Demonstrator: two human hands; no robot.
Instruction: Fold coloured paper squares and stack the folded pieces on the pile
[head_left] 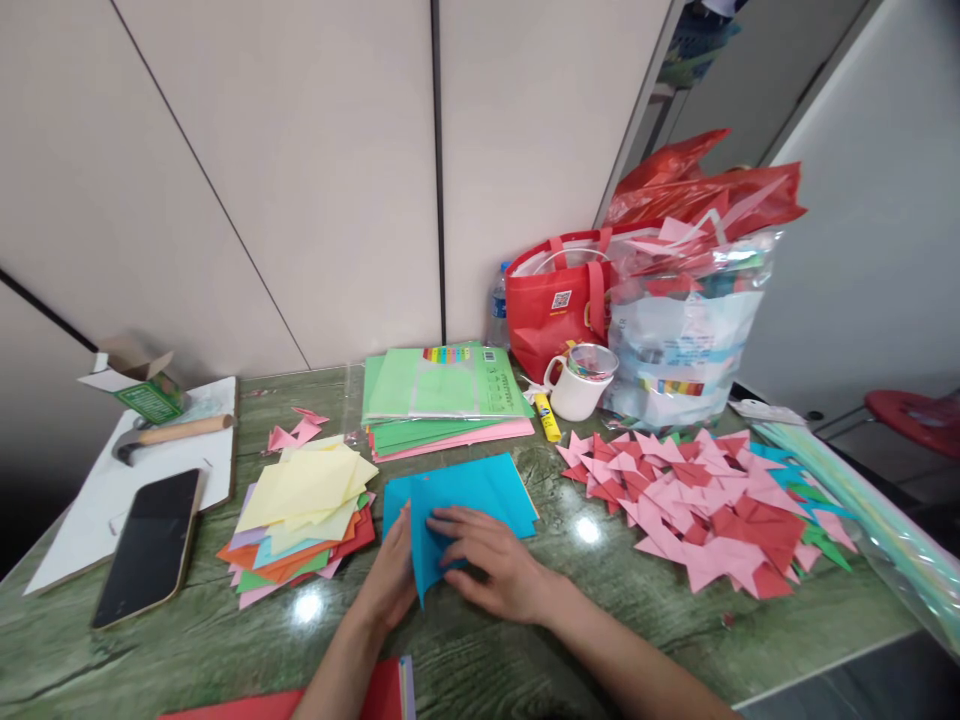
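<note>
A blue sheet of paper (424, 560) stands raised and bent between my hands, near the middle of the table. My left hand (393, 572) holds its left side, with the fingertips partly hidden behind it. My right hand (491, 562) rests against the right face of the sheet, its fingers stretched and spread apart. Just behind my hands lies a stack of blue paper (491, 490). To the left is a fanned pile of small coloured sheets (307, 490), pale yellow on top. Red paper (375, 695) lies at the front edge, partly under my left forearm.
Folded pink and red paper pieces (690, 500) spread across the right. Behind stand a white mug (577, 390), a glue stick (547, 418), a red bag (551, 320) and green paper packs (442, 385). A phone (150, 545) and a hammer (176, 432) lie left.
</note>
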